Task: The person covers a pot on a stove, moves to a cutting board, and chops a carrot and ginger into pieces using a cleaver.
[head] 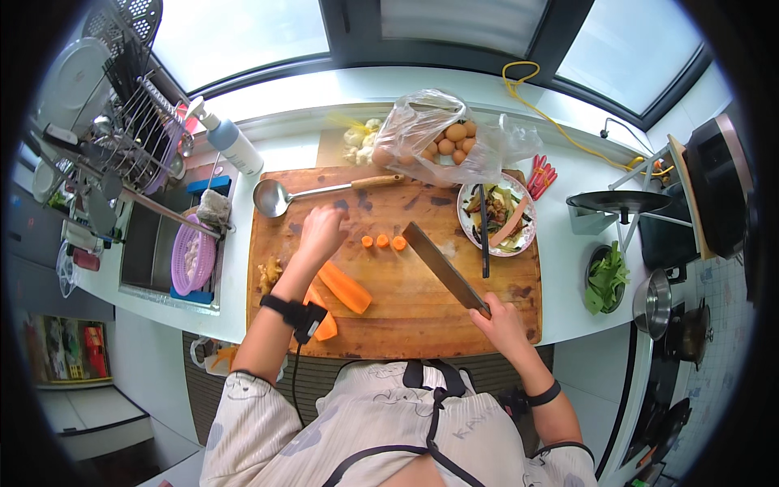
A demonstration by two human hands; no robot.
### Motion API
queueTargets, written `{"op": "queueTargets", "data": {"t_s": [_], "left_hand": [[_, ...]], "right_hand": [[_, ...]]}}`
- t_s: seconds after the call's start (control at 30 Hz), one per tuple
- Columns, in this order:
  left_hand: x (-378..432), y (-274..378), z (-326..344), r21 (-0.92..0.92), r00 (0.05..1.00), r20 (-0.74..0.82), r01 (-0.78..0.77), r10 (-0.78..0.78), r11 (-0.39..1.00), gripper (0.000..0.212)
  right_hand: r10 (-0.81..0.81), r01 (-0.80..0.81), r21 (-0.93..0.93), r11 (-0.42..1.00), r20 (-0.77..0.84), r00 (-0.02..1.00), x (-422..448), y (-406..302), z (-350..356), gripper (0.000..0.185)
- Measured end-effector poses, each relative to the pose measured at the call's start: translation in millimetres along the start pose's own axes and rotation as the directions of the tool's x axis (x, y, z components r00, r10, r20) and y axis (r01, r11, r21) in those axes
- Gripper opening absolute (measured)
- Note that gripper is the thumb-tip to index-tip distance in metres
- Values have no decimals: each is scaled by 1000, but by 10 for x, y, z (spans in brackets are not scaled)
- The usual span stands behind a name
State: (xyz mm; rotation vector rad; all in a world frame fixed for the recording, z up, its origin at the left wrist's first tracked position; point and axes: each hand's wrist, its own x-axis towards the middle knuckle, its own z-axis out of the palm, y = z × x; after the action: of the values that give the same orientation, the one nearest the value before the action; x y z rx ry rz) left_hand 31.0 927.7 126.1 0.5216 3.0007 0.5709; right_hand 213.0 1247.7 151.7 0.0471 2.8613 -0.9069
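Note:
My right hand [502,325] grips a cleaver [447,268] by its handle. The blade slants up and left over a wooden cutting board [420,332], its tip end beside the rightmost of three short orange carrot pieces [382,241] in a row. My left hand [324,231] hovers left of those pieces, below the ladle; its fingers are bent and blurred, so whether they hold anything is unclear. Two long peeled carrot lengths [345,288] lie near my left forearm, one partly hidden by it. Knobbly ginger [269,275] sits at the board's left edge.
Along the board's back lie a steel ladle [272,198] and a plastic bag of eggs [447,145]. A plate of cooked food [529,228] with chopsticks [484,234] stands at right. A sink [146,255] is left; a bowl of green leaves [607,283] stands far right.

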Motion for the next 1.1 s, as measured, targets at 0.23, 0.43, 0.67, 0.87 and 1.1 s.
{"op": "queueTargets", "data": {"t_s": [0.23, 0.43, 0.67, 0.87, 1.1], "left_hand": [[-877, 71, -33, 156, 974, 217, -100, 65, 983, 57], [-1052, 136, 269, 234, 967, 198, -208, 163, 950, 57], [-967, 125, 380, 257, 944, 148, -326, 296, 910, 36], [-784, 149, 327, 247, 961, 159, -263, 228, 933, 33], [-466, -4, 400, 4, 968, 235, -94, 91, 996, 48]], "right_hand": [[-131, 139, -59, 989, 119, 984, 349, -217, 306, 29], [-143, 161, -124, 979, 146, 979, 518, -470, 497, 30], [-104, 111, -124, 986, 61, 993, 554, -275, 484, 29], [-74, 73, -64, 995, -11, 997, 529, -154, 439, 30], [-53, 54, -41, 998, 19, 998, 417, -242, 337, 28]]}}
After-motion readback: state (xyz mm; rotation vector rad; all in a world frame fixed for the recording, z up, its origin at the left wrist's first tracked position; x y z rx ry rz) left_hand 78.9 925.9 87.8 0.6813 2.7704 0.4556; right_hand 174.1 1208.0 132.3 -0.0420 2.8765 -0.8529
